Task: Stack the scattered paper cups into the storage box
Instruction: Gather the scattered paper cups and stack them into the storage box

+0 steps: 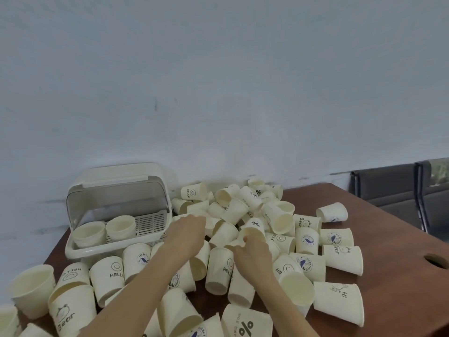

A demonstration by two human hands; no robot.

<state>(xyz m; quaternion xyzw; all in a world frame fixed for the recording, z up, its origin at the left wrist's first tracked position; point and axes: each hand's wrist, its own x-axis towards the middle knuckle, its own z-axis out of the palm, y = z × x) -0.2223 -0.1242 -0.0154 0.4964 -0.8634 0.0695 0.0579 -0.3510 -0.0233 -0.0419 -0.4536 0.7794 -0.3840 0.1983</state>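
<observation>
Paper cups lie scattered across the brown bench (388, 239), most on their sides, from the near left corner to the far wall. The storage box (116, 249) sits at the far left with its clear lid (116, 198) swung up; inside, two short stacks of cups (104, 231) stand upright side by side on the slatted tray.

Both hands are out in the middle of the pile. The left hand (188, 233) reaches over cups just right of the box, knuckles up, fingers bent down into them; whether it grips one I cannot tell. The right hand (252, 246) pinches the rim of a "%" cup (254, 228), thumb and fingers curled on its lip.

The step in hand looks like gathering: picking loose cups from the heap to nest together. Judging by the many cups left, the task is at an early stage. Next calls for turning the held cup mouth-up, sliding it into another, and carrying the nest left to the box without crushing the thin walls
</observation>
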